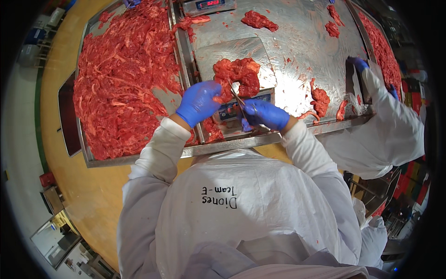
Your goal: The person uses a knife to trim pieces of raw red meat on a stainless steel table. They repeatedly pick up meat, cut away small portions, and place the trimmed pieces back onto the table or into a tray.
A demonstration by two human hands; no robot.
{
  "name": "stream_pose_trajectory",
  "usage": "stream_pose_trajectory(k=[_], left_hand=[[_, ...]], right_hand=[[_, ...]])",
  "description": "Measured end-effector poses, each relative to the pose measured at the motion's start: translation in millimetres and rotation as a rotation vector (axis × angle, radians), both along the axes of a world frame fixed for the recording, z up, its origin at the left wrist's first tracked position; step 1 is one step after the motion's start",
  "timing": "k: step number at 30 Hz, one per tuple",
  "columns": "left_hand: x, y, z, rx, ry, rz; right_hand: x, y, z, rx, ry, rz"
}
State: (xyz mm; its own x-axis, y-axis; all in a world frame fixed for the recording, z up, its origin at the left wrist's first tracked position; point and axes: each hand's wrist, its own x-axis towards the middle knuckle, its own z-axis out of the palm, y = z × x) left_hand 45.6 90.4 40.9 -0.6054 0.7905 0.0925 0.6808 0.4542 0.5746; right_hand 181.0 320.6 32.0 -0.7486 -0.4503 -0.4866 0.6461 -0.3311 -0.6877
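My left hand [200,103], in a blue glove, grips the near left edge of a ragged red meat piece [248,79]. Closed around the handles of a pair of scissors [237,98] is my right hand [267,114], also blue-gloved. The scissor blades point up and left against the meat, beside a small whitish spot. Under the meat lies the metal plate of a scale [209,56], its display panel [227,110] partly covered by my hands. My right fingertips are partly hidden.
A wide tray [87,163] heaped with shredded red meat [125,83] stands at the left. Loose meat pieces [320,100] lie on the steel table [297,60]. A second scale [209,5] sits at the far edge. At the right, a co-worker's gloved hand [357,63] rests near another meat-filled tray [383,46].
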Motion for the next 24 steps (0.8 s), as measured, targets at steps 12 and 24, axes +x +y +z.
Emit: stream_pose_trajectory(k=[12, 24], left_hand=[[8.7, -13.8, 3.4, 0.070, -0.190, -0.080], [6.3, -26.1, -0.9, 0.111, -0.328, -0.057]], right_hand=[[-37.7, -7.8, 13.3, 0.119, 0.032, 0.111], [-80.2, -31.3, 3.8, 0.106, -0.051, -0.046]])
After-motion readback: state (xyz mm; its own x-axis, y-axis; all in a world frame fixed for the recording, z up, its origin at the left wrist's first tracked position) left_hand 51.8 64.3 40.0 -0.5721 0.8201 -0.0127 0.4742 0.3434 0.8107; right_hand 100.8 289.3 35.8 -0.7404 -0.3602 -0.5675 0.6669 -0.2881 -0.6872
